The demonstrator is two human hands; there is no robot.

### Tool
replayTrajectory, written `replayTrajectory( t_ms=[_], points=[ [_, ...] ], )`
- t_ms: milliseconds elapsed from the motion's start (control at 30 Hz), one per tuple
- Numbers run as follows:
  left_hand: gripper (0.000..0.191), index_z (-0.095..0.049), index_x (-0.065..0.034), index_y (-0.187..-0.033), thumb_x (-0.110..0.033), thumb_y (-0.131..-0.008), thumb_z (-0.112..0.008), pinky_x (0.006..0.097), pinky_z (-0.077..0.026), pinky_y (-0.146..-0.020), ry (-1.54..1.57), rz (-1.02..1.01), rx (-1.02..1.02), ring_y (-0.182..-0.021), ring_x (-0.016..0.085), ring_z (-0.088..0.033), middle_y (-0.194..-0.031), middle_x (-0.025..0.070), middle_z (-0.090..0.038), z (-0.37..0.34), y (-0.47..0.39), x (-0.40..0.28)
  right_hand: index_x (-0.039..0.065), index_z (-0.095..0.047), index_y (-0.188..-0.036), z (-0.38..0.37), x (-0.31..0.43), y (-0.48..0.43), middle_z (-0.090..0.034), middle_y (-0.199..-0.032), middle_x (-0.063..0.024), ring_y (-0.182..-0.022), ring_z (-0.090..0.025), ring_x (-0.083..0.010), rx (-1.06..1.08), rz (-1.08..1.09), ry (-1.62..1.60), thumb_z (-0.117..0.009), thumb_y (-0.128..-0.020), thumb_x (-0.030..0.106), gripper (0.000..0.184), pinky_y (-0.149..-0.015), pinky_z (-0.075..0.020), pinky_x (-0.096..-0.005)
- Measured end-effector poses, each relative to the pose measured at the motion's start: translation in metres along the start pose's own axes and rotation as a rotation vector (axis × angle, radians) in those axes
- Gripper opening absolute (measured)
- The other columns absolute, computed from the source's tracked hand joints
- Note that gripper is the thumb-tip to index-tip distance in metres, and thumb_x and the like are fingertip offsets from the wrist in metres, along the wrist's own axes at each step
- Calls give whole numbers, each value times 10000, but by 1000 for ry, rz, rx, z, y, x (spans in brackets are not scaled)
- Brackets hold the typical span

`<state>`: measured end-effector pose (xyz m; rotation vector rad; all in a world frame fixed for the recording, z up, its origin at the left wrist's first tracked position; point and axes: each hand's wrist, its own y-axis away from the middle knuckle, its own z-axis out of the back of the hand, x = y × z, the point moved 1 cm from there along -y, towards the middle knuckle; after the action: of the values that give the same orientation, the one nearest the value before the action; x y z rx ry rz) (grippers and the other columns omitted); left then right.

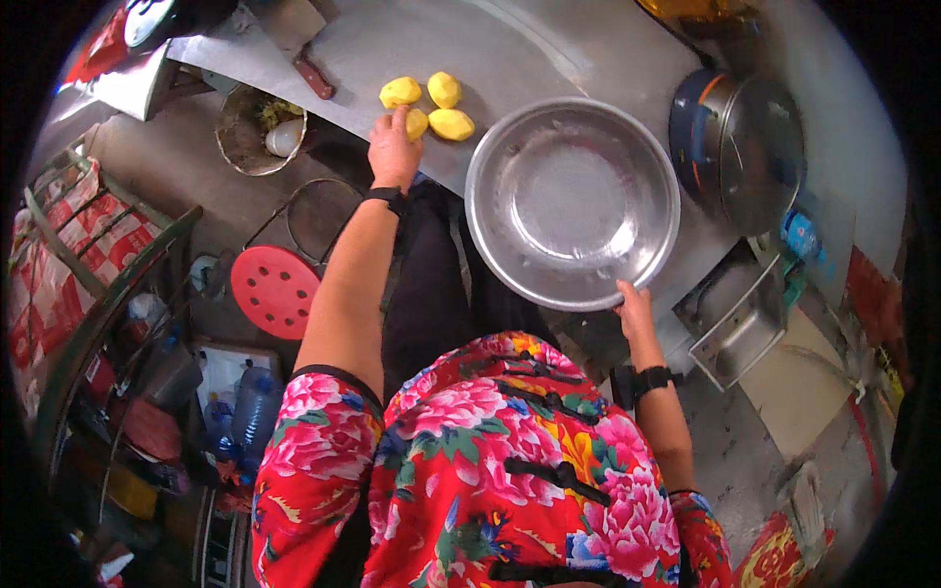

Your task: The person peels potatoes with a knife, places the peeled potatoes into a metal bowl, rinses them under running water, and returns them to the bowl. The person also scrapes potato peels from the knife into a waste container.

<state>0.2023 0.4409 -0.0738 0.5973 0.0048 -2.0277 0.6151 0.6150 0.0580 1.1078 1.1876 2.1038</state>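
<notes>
Several peeled yellow potatoes [451,125] sit close together near the front edge of the grey metal counter [507,44]. My left hand [395,151] has its fingers around the left side of the nearest peeled potato [417,124]; the thumb is not clearly seen. To the right, a wide stainless steel basin [573,198] lies with its mouth up, overhanging the counter's front edge. Its inside looks wet and shiny, with no food in it. My right hand [636,312] grips the basin's near right rim, thumb on top.
A cleaver with a brown handle [315,72] lies left of the potatoes. Below the edge stands a waste bin [261,136]; a red stool seat [276,292] is nearer. An electric pan [735,147] and a metal sink [739,331] are at right.
</notes>
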Motion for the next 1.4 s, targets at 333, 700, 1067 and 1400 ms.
replayTrajectory(
  t_ms=[333, 700, 1067, 1400],
  points=[
    [512, -496, -44, -1112, -159, -658, -702, 348, -452, -832, 480, -366, 201, -965, 304, -558, -1044, 151, -561, 35, 63, -90, -17, -521, -970, -18, 16, -10, -586, -811, -97, -654, -579, -188, -19, -46, 43, -577, -789, 219, 302, -528, -481, -304],
    [304, -594, -67, -1001, -50, -698, -592, 399, -440, -851, 424, -620, 434, -957, 317, -545, -1023, 127, -567, 8, 53, -97, 1, -478, -1068, -21, 1, -21, -574, -906, -94, -682, -572, -174, 90, -93, 68, -578, -796, 240, 376, -531, -472, -300],
    [664, -455, -267, -1216, -188, -614, -724, 516, -304, -962, -470, -677, 180, -1189, 368, -348, -1395, 106, -221, 17, -38, -56, 7, -507, -975, -18, -3, -27, -569, -873, -84, -737, -575, -192, 126, -126, 21, -583, -792, 194, 273, -571, -487, -327],
    [509, -569, -238, -1089, -163, -605, -708, 419, -487, -798, -466, -693, 391, -967, 360, -519, -1354, 117, -256, -4, -46, -70, 11, -536, -944, -25, 4, -18, -581, -787, -74, -626, -575, -177, 18, -110, 33, -542, -797, 199, 239, -505, -481, -306]
  ],
)
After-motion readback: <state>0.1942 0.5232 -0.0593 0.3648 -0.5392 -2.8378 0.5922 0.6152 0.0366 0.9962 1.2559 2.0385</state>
